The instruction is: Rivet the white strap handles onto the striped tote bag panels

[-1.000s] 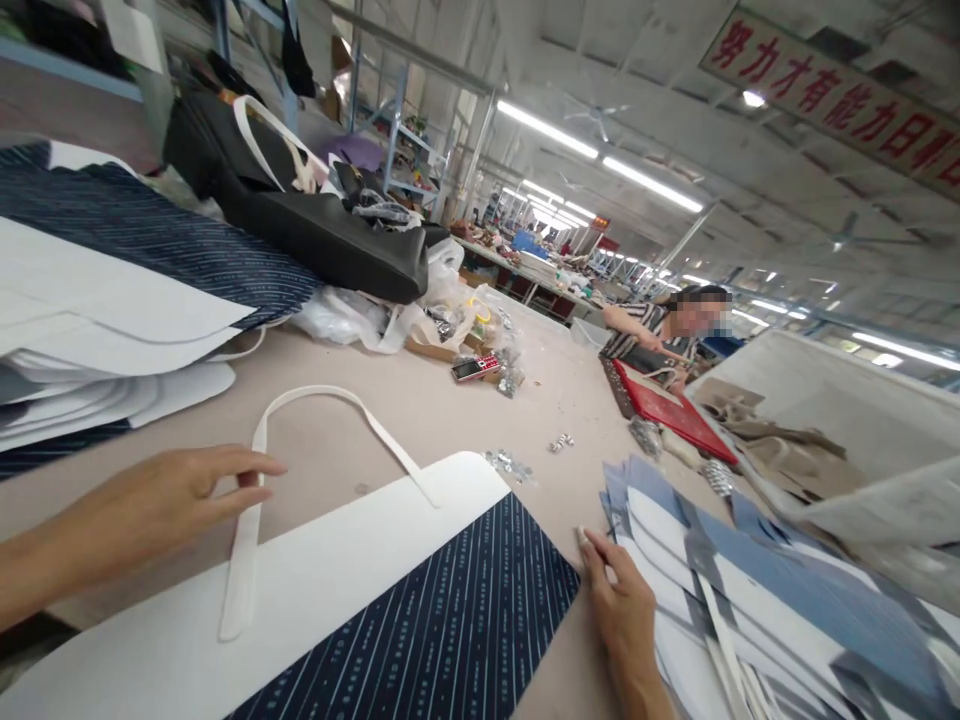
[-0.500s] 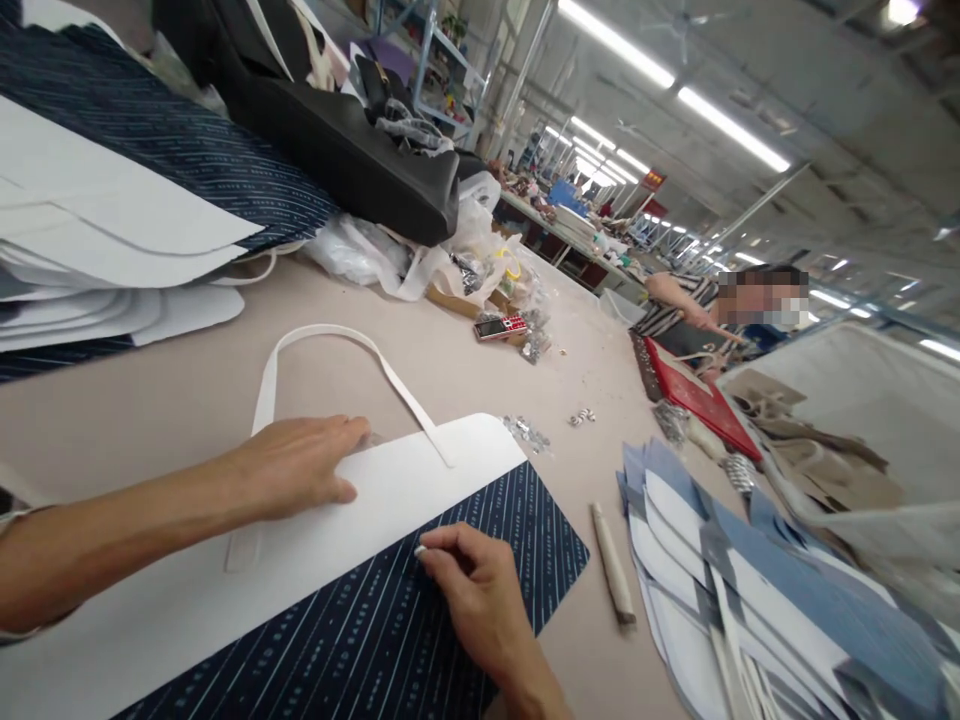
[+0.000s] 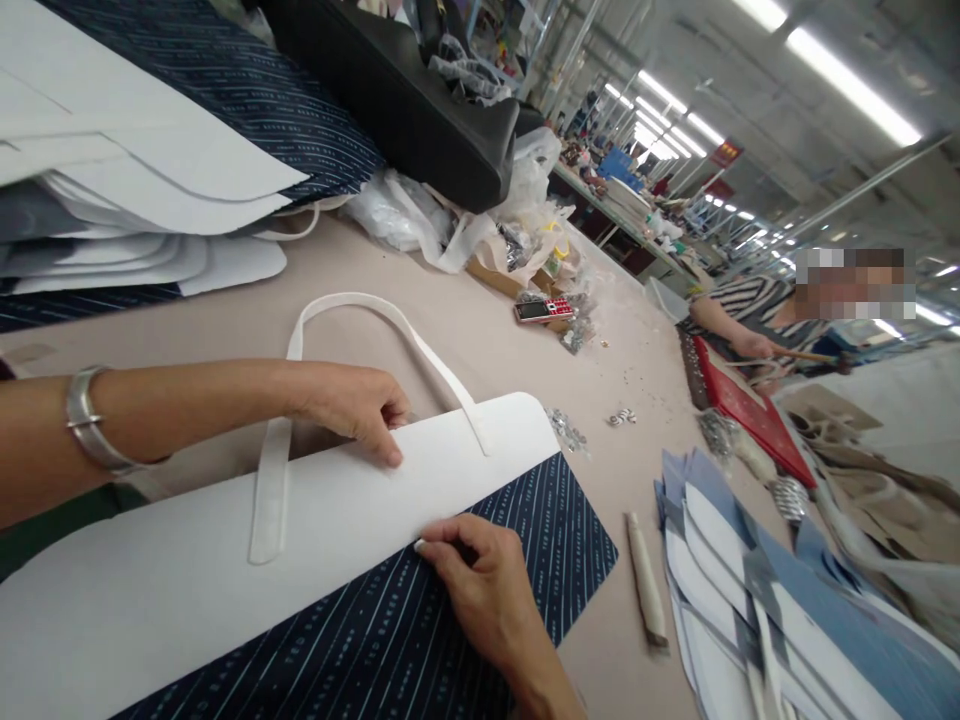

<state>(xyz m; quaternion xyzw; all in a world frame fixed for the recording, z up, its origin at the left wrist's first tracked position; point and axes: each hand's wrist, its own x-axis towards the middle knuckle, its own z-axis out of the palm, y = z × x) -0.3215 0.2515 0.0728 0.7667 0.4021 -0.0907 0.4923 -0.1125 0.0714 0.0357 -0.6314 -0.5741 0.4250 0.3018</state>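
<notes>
A flat bag panel (image 3: pixel 225 560) lies on the table before me, white along the top with a navy pinstriped lower part (image 3: pixel 555 520) and a white loop handle (image 3: pixel 352 310). My left hand (image 3: pixel 352 405), with a silver bracelet on the wrist, rests at the panel's top edge, fingers curled and a fingertip pressing the white band. My right hand (image 3: pixel 480 585) lies on the navy part with fingers bent, fingertips at the seam between white and navy. Neither hand lifts anything.
A stack of similar panels (image 3: pixel 150 170) and a black bag (image 3: pixel 405 100) sit at far left. A wooden tool (image 3: pixel 646 585) lies beside blue-white panels (image 3: pixel 757 600) at right. A red phone (image 3: pixel 544 310), plastic bags and metal bits lie mid-table. Another person (image 3: pixel 757 320) works on a red piece (image 3: pixel 742 405).
My right hand left the stack at right, laid down the wooden tool and came onto the navy part. My left hand slid from the handle to the panel's top edge.
</notes>
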